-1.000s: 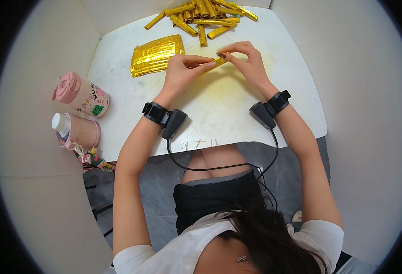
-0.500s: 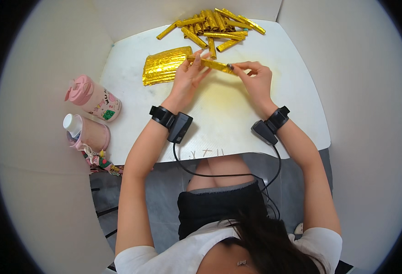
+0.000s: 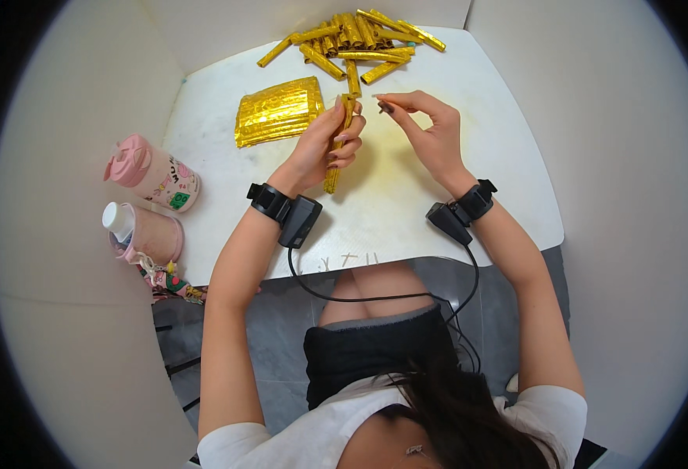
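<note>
Seen from above, a seated person's forearms reach forward onto a small white table (image 3: pixel 438 211), each wrist wearing a black strap-on device with a cable trailing down toward the lap. The left hand (image 3: pixel 324 148) is closed around a slim gold foil roll (image 3: pixel 336 148), holding it near its upper end so it stands almost upright, lower end close to the tabletop. The right hand (image 3: pixel 430 129) hovers just beside it, thumb and forefinger pinched together, though whether they hold anything is too small to tell. The roll looks very light, thin and easily crushed or unrolled, with slick foil; a gentle grip around its middle seems safest. Just beyond the left hand lies a flat stack of gold foil sheets (image 3: pixel 277 117), and at the far edge a loose pile of finished gold rolls (image 3: pixel 356 39). Off the table's left edge stand a pink bottle (image 3: pixel 152 172) and a pink cup (image 3: pixel 141 230). Pale walls close in at left and back; bare tabletop lies to the right and near.
</note>
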{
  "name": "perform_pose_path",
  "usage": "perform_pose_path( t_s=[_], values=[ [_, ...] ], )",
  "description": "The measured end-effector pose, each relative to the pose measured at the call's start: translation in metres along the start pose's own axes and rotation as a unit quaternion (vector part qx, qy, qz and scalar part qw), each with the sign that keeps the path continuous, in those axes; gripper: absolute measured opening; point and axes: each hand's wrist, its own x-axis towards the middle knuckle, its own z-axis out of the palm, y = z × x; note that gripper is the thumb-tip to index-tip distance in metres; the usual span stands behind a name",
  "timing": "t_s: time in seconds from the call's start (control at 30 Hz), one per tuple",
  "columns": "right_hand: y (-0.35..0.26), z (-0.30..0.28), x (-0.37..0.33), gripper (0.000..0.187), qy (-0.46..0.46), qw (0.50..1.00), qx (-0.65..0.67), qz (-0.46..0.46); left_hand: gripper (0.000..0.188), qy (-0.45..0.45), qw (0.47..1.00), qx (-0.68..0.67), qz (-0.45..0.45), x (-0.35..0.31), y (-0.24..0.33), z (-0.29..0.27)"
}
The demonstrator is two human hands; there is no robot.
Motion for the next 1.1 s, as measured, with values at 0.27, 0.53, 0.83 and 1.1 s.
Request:
perform_pose_path(
  t_s=[0.27, 0.53, 0.83, 1.1],
  values=[
    [-0.001, 0.0, 0.001, 0.018, -0.023, 0.988, -0.128, -0.083, 0.04, -0.041, 0.994, 0.029, -0.096, 0.0, -0.008, 0.003],
    [-0.005, -0.008, 0.004, 0.016, -0.072, 0.97, -0.2, -0.119, 0.042, 0.031, 0.989, 0.081, -0.118, -0.003, -0.003, 0.012],
    [0.016, -0.007, 0.004, 0.015, -0.112, 0.994, -0.02, 0.0, 0.039, 0.024, 0.989, 0.071, -0.128, -0.002, -0.01, 0.011],
    [0.016, -0.012, 0.004, 0.012, -0.147, 0.989, 0.002, -0.017, 0.038, -0.008, 0.988, 0.033, -0.15, -0.001, -0.009, 0.007]
  ],
)
